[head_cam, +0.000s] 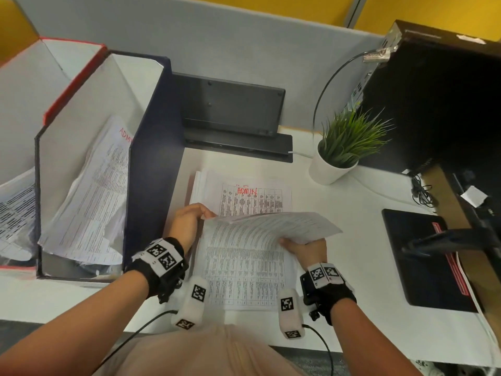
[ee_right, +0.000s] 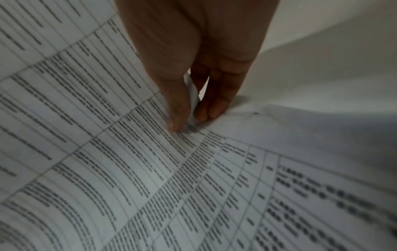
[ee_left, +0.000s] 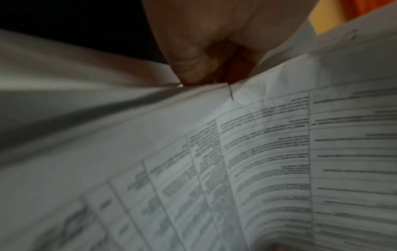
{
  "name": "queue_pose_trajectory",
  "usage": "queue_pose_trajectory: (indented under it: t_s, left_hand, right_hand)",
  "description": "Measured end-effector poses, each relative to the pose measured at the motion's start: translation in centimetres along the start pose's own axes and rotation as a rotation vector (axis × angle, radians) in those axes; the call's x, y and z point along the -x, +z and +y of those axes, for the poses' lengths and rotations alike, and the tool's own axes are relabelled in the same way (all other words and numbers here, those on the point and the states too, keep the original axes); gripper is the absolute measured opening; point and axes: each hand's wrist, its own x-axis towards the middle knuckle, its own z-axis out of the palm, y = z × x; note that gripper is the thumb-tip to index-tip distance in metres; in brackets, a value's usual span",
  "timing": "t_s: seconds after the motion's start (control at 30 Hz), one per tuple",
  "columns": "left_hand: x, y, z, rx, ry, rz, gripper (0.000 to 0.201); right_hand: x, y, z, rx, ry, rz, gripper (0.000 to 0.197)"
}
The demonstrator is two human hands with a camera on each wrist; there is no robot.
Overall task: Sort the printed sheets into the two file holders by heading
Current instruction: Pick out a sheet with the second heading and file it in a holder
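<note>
A printed sheet [head_cam: 244, 256] with table text is lifted off the desk, its top half folded back toward me. My left hand [head_cam: 189, 221] pinches its upper left corner [ee_left: 214, 91]. My right hand [head_cam: 303, 249] pinches the right edge of the sheet [ee_right: 128, 135] between thumb and fingers. Beneath it lies a pile of sheets [head_cam: 252, 198] headed ADMIN in red. At the left stand two file holders: a dark blue one [head_cam: 151, 147] holding sheets marked ADMIN [head_cam: 95, 191], and a red-edged one [head_cam: 73, 74] with other printed sheets [head_cam: 16, 213].
A white potted plant [head_cam: 336, 156] stands right of the pile. A black monitor base [head_cam: 233, 115] sits behind it. A dark computer case [head_cam: 439, 104] and a black pad [head_cam: 425, 259] occupy the right side of the white desk [head_cam: 360, 213].
</note>
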Motion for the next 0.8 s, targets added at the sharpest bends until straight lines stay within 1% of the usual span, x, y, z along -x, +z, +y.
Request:
queue_pose_trajectory:
  t_s: [0.03,0.07,0.1,0.13,0.17,0.23,0.3,0.33,0.43,0.47,0.57,0.63,0.67,0.7,0.73,0.77,0.8]
  left_hand:
    - [-0.5,-0.1,0.2,-0.042,-0.04,0.042,0.026]
    - [-1.0,-0.2,0.3,-0.116,-0.068,0.096,0.025]
    - [-1.6,-0.4,0.4,-0.217,-0.076,0.134,0.024]
    - [-2.0,-0.6,0.4,-0.337,-0.07,0.139,0.025]
    - [-2.5,-0.7,0.5,-0.456,-0.065,0.118,0.028]
    - [-3.1,-0.9,0.5,-0.604,-0.096,0.055,0.036]
    - [-3.3,-0.8,0.4,-0.657,-0.135,0.018,0.041]
    - [-3.3,-0.7,0.5,-0.68,-0.149,0.012,0.041]
    - [-3.1,-0.3,0.6,-0.749,-0.159,0.007,0.036]
    - [-3.2,-0.2,0.6,-0.764,-0.146,0.008,0.035]
    - [-3.3,-0.1,0.6,-0.789,-0.093,-0.008,0.029]
    - [-3.2,-0.1,0.6,-0.826,-0.045,-0.048,0.02]
    - [-3.1,-0.2,0.6,-0.841,-0.014,-0.066,0.019]
    - [-2.9,-0.2,0.5,-0.851,0.03,-0.073,0.022]
    - [-2.8,-0.3,0.3,-0.862,0.101,-0.061,0.023]
    - [-2.6,-0.3,0.1,-0.863,0.203,-0.033,0.02]
    - [-2.3,-0.3,-0.1,-0.833,0.332,-0.001,0.017]
  right_hand:
    - [0.0,-0.1,0.1,0.038,-0.006,-0.016,0.027]
    - [0.2,0.0,0.0,0.023,-0.017,-0.033,0.016]
    - [0.2,-0.1,0.0,-0.016,-0.033,-0.042,0.021]
    - [0.0,-0.2,0.3,-0.083,-0.023,-0.033,0.035]
    - [-0.1,-0.3,0.5,-0.17,0.024,-0.031,0.044]
    - [-0.3,-0.4,0.8,-0.283,0.09,-0.038,0.05]
    - [-0.6,-0.2,1.1,-0.28,0.099,-0.03,0.056]
    - [-0.6,-0.1,1.0,-0.28,0.114,-0.021,0.052]
    - [-0.6,0.1,1.0,-0.358,0.186,-0.024,0.027]
    - [-0.6,0.1,1.1,-0.371,0.2,-0.027,0.026]
    - [-0.8,-0.1,1.2,-0.351,0.193,-0.028,0.038]
    - [-0.8,-0.2,0.9,-0.334,0.206,-0.011,0.034]
    - [-1.0,-0.2,0.8,-0.379,0.22,0.01,0.037]
    - [-1.0,-0.2,0.7,-0.391,0.23,0.023,0.041]
    - [-1.0,-0.3,0.7,-0.362,0.227,0.014,0.043]
    - [-1.0,-0.4,0.6,-0.35,0.209,-0.006,0.045]
    - [-0.9,-0.4,0.6,-0.319,0.166,-0.005,0.049]
